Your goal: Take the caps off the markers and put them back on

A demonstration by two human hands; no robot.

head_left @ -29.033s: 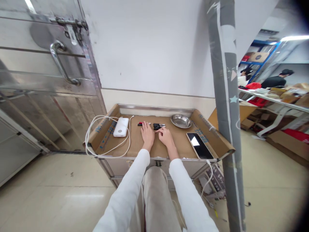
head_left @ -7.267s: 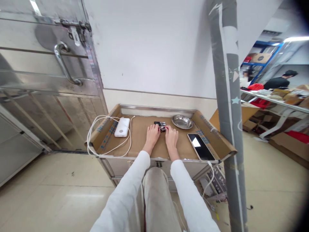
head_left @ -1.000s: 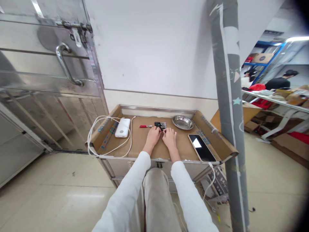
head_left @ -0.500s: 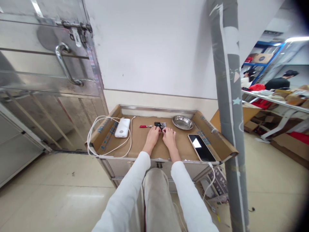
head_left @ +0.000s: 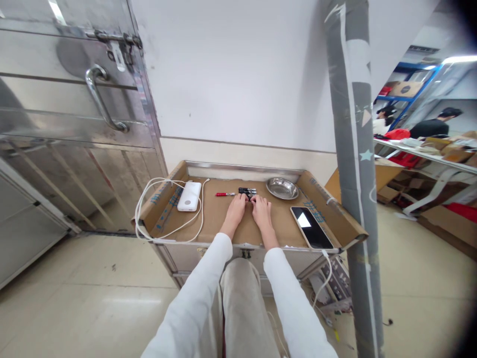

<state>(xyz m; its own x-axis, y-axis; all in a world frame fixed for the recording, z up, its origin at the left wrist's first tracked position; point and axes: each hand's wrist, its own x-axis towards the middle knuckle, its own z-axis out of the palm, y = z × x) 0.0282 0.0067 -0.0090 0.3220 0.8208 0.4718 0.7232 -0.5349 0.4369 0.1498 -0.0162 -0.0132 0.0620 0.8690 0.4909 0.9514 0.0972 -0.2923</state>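
Close together at the middle of the cardboard-lined tabletop, my two hands meet over a dark pen lying crosswise. My left hand has its fingers bent and closed on the pen's left end. From the other side, my right hand closes its fingers on the right end. My fingers cover most of that pen. Just beyond the fingertips, black pens lie side by side in a small row. A red pen with a clear end rests to the left of the row.
A white power bank with a looped white cable lies at the left. At the right are a round steel dish and a phone. A tall wrapped roll stands beside the table. Two people are in the background.
Both hands stay at nearly the same spot by the black pens; the right fingers shift very slightly. The pens, dish, phone and power bank look unmoved.
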